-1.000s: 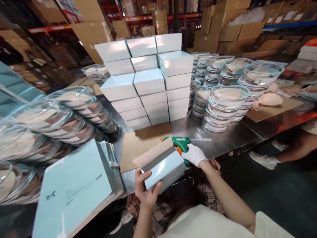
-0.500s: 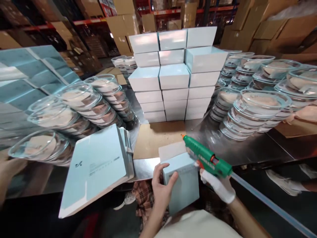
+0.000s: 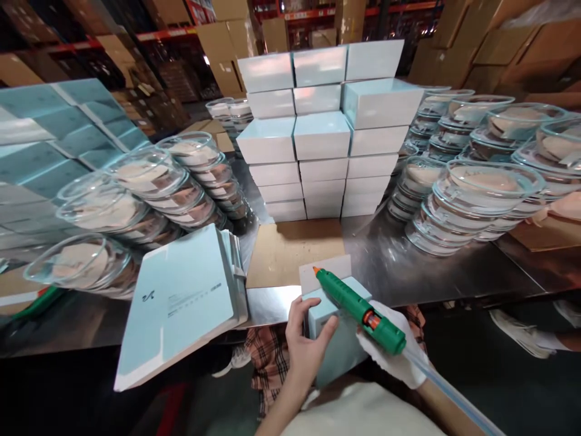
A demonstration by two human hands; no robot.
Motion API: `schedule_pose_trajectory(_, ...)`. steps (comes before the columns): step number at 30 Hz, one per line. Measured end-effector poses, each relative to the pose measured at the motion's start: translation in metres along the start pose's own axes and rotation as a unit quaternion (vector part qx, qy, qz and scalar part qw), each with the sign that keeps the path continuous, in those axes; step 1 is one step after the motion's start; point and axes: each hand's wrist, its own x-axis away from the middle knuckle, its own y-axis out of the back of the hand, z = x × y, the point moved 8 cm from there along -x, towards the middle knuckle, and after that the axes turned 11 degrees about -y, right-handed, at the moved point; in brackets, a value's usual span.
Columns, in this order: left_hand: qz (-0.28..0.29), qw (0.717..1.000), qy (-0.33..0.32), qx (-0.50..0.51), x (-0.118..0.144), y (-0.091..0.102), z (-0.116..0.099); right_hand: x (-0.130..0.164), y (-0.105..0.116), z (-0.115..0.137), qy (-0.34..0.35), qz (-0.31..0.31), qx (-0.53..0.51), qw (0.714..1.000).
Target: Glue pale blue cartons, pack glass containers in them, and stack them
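Note:
My left hand (image 3: 305, 345) grips a light blue carton (image 3: 336, 344) held over my lap at the table's front edge, its brown flap (image 3: 325, 272) standing open. My right hand (image 3: 396, 356), in a white glove, holds a green glue gun (image 3: 358, 310) with a clear glue stick trailing from its back. The gun's orange nozzle rests at the base of the open flap.
A tall stack of light blue boxes (image 3: 318, 133) stands behind a brown cardboard sheet (image 3: 290, 251) on the steel table (image 3: 408, 266). Stacked clear round containers (image 3: 472, 194) sit right, with clear containers (image 3: 149, 188) left. Flat blue cartons (image 3: 181, 303) lie at left. Another person's shoe (image 3: 521, 336) shows at right.
The glue gun swung from the right side of the carton to its open flap, nozzle now on the flap's base. The carton dropped slightly toward my lap.

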Motion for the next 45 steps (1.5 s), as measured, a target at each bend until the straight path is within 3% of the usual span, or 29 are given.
schedule_pose_trajectory(2,-0.006,1.000,0.015,0.001,0.002,0.002,0.004,0.001,-0.006,-0.017,-0.041,0.074,-0.039,0.996)
schedule_pose_trajectory(4,-0.009,1.000,0.029,0.003,0.003,0.004,0.008,0.005,-0.008,-0.045,-0.137,0.116,-0.079,0.981)
schedule_pose_trajectory(8,-0.012,0.999,0.051,0.013,0.007,0.007,0.016,0.016,0.000,-0.094,-0.328,0.100,-0.115,0.932)
schedule_pose_trajectory(12,-0.038,0.995,0.092,0.021,0.013,0.018,0.030,0.007,-0.003,-0.106,-0.422,0.111,-0.191,0.880)
schedule_pose_trajectory(16,-0.054,0.989,0.127,0.047,0.013,0.026,0.034,-0.026,-0.042,-0.106,-0.463,0.169,-0.243,0.836)
schedule_pose_trajectory(19,-0.057,0.986,0.136,0.077,0.010,0.026,0.029,-0.049,-0.075,-0.110,-0.465,0.224,-0.228,0.826)
schedule_pose_trajectory(21,-0.068,0.985,0.133,0.082,0.008,0.029,0.026,-0.058,-0.081,-0.114,-0.459,0.241,-0.194,0.833)
schedule_pose_trajectory(24,-0.073,0.985,0.134,0.084,0.007,0.033,0.024,-0.065,-0.060,-0.113,-0.438,0.208,-0.131,0.865)
schedule_pose_trajectory(26,-0.065,0.984,0.137,0.091,0.006,0.033,0.024,-0.068,-0.042,-0.097,-0.394,0.177,-0.114,0.895)
schedule_pose_trajectory(27,-0.058,0.984,0.135,0.096,0.006,0.031,0.024,-0.068,-0.041,-0.084,-0.362,0.190,-0.127,0.904)
schedule_pose_trajectory(29,-0.033,0.985,0.124,0.112,0.004,0.024,0.021,-0.064,-0.053,-0.053,-0.300,0.285,-0.192,0.890)
schedule_pose_trajectory(31,-0.003,0.985,0.115,0.132,0.002,0.014,0.017,-0.055,-0.070,-0.029,-0.277,0.389,-0.265,0.838)
schedule_pose_trajectory(33,0.015,0.980,0.125,0.151,0.000,0.006,0.016,-0.053,-0.074,-0.024,-0.281,0.406,-0.291,0.819)
schedule_pose_trajectory(35,0.003,0.973,0.139,0.185,-0.002,0.003,0.019,-0.056,-0.070,-0.023,-0.233,0.403,-0.297,0.833)
schedule_pose_trajectory(38,-0.032,0.963,0.128,0.233,-0.008,0.005,0.021,-0.051,-0.057,-0.007,-0.059,0.449,-0.318,0.833)
schedule_pose_trajectory(40,-0.022,0.971,0.101,0.214,-0.013,0.005,0.020,-0.047,-0.048,-0.002,0.024,0.442,-0.292,0.847)
schedule_pose_trajectory(43,0.034,0.986,0.075,0.146,-0.015,0.001,0.017,-0.043,-0.047,-0.001,0.055,0.401,-0.209,0.890)
schedule_pose_trajectory(45,0.062,0.987,0.075,0.126,-0.014,-0.003,0.015,-0.038,-0.049,0.000,0.052,0.399,-0.207,0.892)
